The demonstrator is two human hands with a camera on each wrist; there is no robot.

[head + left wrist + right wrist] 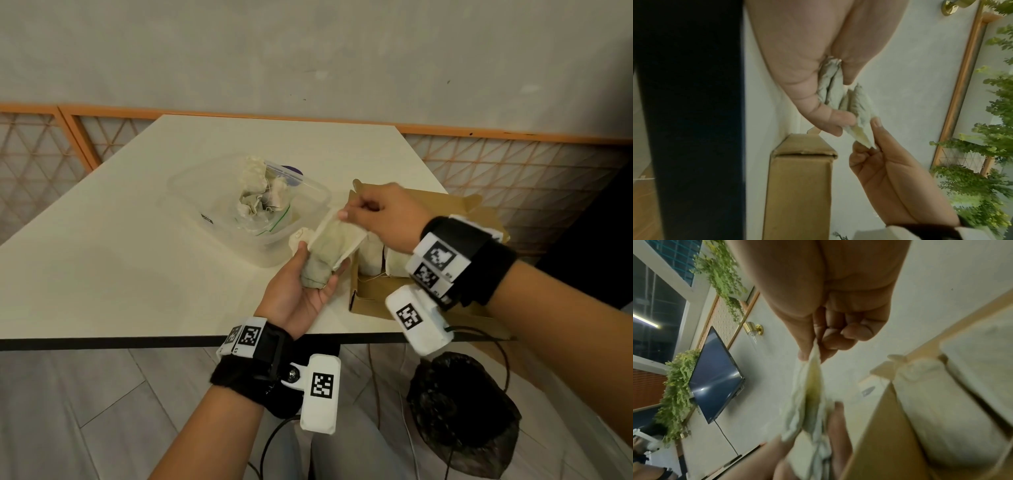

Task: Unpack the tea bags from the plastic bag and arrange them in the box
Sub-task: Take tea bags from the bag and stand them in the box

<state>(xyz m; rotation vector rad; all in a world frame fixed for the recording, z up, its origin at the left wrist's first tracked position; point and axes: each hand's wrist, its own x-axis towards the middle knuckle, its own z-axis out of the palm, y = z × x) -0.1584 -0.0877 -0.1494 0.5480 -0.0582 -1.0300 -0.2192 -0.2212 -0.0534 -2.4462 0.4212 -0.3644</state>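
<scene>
My left hand (308, 270) holds a small bunch of pale tea bags (317, 270) in its palm, fingers curled around them, just left of the brown cardboard box (370, 301). My right hand (356, 212) pinches the top corner of one tea bag (337, 238) between thumb and forefinger, lifting it from the bunch. The left wrist view shows that pinch on the tea bag (861, 126) beside the box (797, 186). The right wrist view shows the pinched tea bag (813, 386) too. Tea bags (373, 257) stand inside the box. The clear plastic bag (263, 202) with more tea bags sits in a clear tub (308, 192).
The white table (137, 240) ends in a dark front edge just below my left wrist. A black bag (462, 411) and cables lie on the floor under the box. An orange lattice rail (513, 164) runs behind the table.
</scene>
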